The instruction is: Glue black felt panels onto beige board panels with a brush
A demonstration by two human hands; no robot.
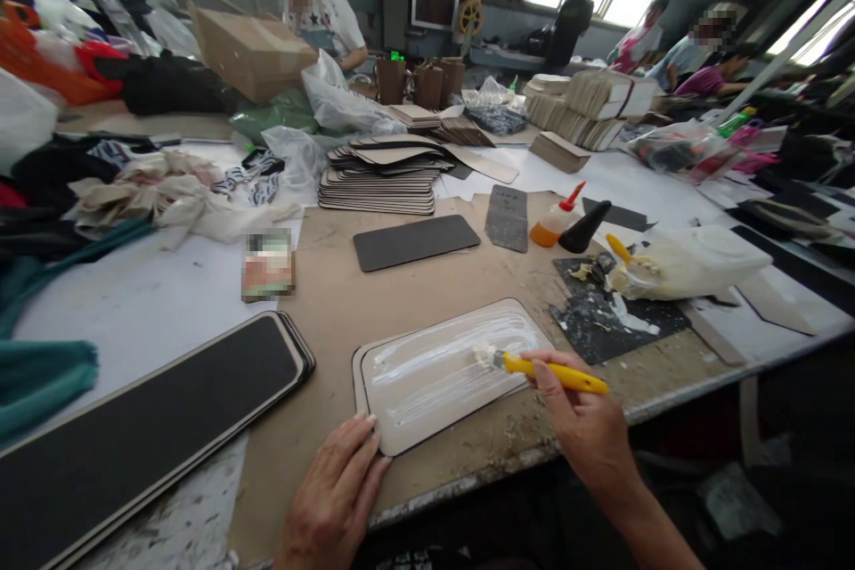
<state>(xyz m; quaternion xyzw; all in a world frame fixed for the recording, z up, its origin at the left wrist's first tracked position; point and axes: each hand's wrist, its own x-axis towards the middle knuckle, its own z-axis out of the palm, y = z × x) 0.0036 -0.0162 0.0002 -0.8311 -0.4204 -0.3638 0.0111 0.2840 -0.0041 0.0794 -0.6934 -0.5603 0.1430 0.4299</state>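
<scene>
My right hand [580,405] is closed around the yellow handle of a brush [556,371]. The brush's bristles touch the top of a beige rounded panel [427,417], where wet white glue lies in long streaks. Another panel's edge shows beneath it at the left. My left hand [337,485] rests flat with fingers stretched out, its fingertips on the panel's lower left corner. To the right, a dark glue-smeared sheet [567,321] lies under a whitish plastic container [708,263] on its side, with another yellow handle [619,248] at its mouth.
Long black panels [153,427] are stacked at the left. A dark panel [418,242] lies behind the glued one. Further back are a stack of panels [378,187], a red-tipped bottle of orange liquid [553,224] and a black cone [584,230]. Several people work beyond the table.
</scene>
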